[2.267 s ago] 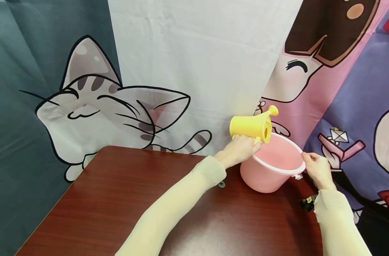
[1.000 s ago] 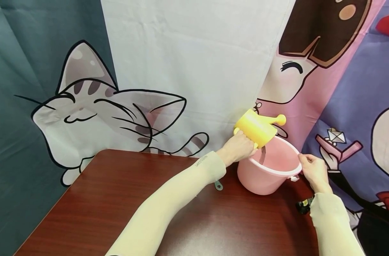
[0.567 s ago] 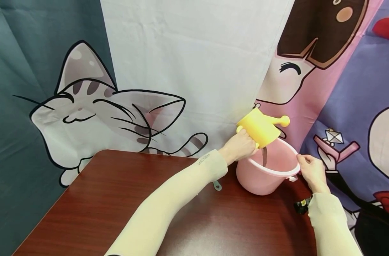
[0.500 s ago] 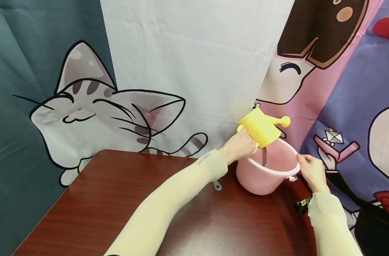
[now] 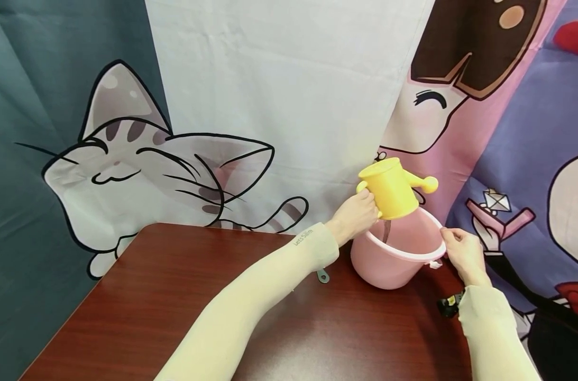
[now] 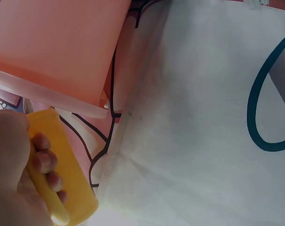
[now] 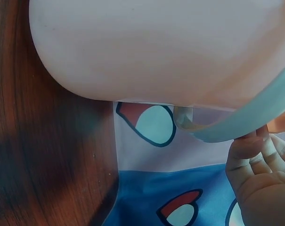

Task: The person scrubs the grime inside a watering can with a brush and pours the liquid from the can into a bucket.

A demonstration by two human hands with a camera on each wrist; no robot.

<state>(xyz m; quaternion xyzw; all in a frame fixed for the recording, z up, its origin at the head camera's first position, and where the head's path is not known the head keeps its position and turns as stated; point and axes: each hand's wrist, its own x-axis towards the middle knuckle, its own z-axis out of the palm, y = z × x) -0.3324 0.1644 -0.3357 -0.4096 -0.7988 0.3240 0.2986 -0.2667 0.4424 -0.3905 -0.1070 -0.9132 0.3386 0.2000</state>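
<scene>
My left hand point(image 5: 357, 216) grips the handle of a yellow watering can point(image 5: 391, 191) above a pink bucket point(image 5: 384, 267). The can is tipped nearly upside down, its spout slanting down to the right. Its mouth is hidden from the head view. Curled fingers round the can's handle point(image 6: 44, 188) show in the left wrist view. A narrow brownish strip point(image 5: 387, 232) shows between can and bucket; its kind is unclear. My right hand point(image 5: 465, 256) pinches the bucket's rim point(image 7: 255, 115) at the right. The bucket stands upright on the table.
The brown table point(image 5: 174, 307) ends at a printed cloth backdrop point(image 5: 269, 95) behind it. A small grey-green piece with a hole point(image 5: 323, 276) lies left of the bucket. A black object with a yellow label point(image 5: 450, 306) lies near my right sleeve.
The watering can has turned from lying sideways to nearly upside down over the bucket and shifted slightly right. The brownish strip came into view below it. My right hand keeps hold of the rim.
</scene>
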